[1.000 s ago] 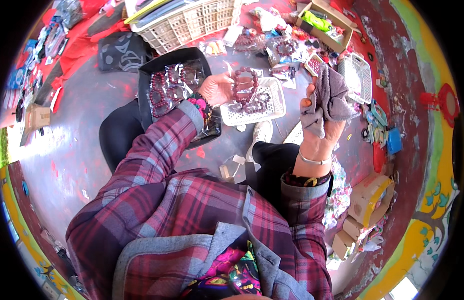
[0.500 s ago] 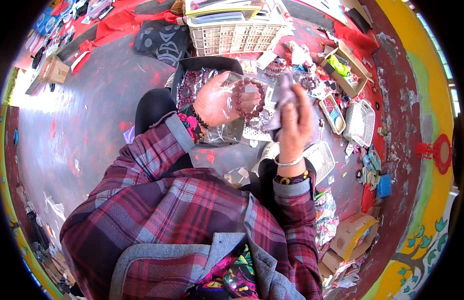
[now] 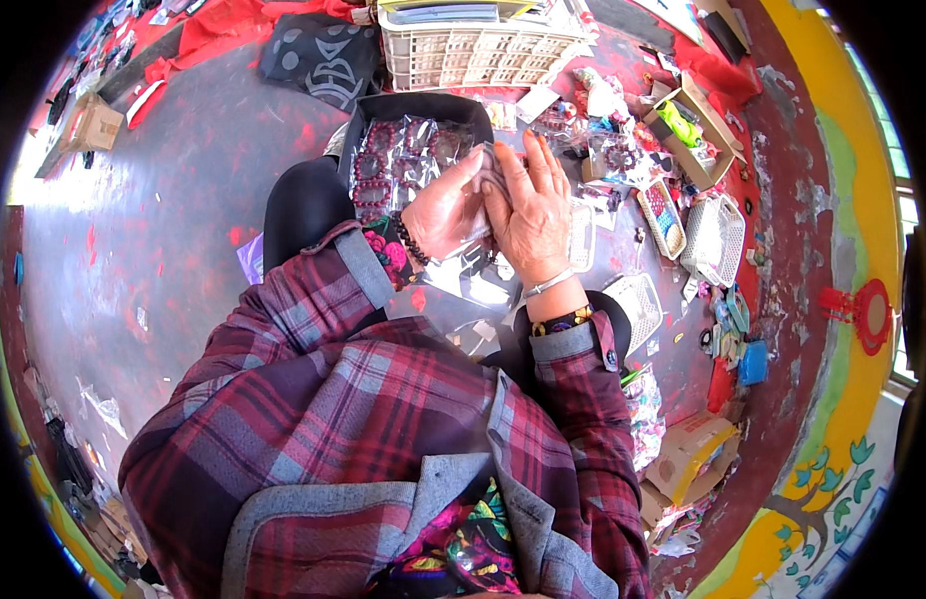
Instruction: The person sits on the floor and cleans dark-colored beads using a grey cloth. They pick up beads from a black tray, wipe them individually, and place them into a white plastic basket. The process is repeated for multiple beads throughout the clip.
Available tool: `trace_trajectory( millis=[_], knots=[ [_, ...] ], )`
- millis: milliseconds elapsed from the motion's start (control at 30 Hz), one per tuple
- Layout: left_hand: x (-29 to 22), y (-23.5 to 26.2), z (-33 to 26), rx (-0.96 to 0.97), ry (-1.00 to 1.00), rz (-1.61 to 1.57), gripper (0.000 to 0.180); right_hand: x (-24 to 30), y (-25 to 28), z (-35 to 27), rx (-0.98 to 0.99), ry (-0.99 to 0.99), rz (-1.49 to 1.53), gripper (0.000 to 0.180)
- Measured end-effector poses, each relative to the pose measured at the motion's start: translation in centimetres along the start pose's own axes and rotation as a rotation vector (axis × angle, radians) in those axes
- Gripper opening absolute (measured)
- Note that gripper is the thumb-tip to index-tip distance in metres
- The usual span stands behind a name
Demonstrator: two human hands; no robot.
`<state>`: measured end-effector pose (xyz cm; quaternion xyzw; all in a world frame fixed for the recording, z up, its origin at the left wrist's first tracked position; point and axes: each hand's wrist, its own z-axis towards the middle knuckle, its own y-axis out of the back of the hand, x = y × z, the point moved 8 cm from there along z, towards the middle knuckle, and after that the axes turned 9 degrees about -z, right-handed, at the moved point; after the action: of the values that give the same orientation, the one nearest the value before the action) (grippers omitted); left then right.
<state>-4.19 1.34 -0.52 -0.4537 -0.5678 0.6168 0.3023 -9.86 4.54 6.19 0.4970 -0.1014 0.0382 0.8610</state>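
My left hand (image 3: 443, 214) and my right hand (image 3: 535, 215) are brought together over the near right corner of a black box (image 3: 473, 105). A pale pinkish-grey cloth (image 3: 486, 186) is pressed between them; the right hand's thumb rests on it and its other fingers stretch forward. The dark red bead bracelet in its clear bag, seen on my left palm a moment earlier, is hidden under the cloth and hand. The left fingers are mostly covered. Inside the box lie several bagged bead bracelets (image 3: 375, 163).
A cream plastic crate (image 3: 473, 55) stands beyond the box, beside a dark patterned bag (image 3: 318, 62). At right are a cardboard box (image 3: 717, 165), white baskets (image 3: 715, 240) and scattered small goods. An opened carton (image 3: 691, 457) sits lower right, near the wall.
My right hand has moved left and brought the cloth onto my left palm, covering the bead bracelet. The left hand has turned inward and shifted slightly right.
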Motion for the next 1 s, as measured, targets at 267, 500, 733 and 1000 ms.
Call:
trace_trajectory(
  millis=[267,500,733,1000],
  knots=[
    [0.3,3.1,-0.3,-0.036,0.09,0.135,0.051,-2.2,-2.3,0.4,0.144,-0.225,0.291,0.042],
    [-0.4,2.0,-0.8,-0.117,0.076,0.041,0.043,-8.2,-4.3,-1.4,0.147,-0.63,0.568,0.034],
    [-1.7,-2.1,-0.3,0.099,0.102,-0.084,0.047,-13.8,-3.7,-4.2,0.158,-0.987,0.94,0.029],
    [-0.1,1.1,-0.1,0.049,0.261,0.035,0.053,-8.7,-3.4,-4.5,0.476,-0.937,1.45,0.021]
  ],
)
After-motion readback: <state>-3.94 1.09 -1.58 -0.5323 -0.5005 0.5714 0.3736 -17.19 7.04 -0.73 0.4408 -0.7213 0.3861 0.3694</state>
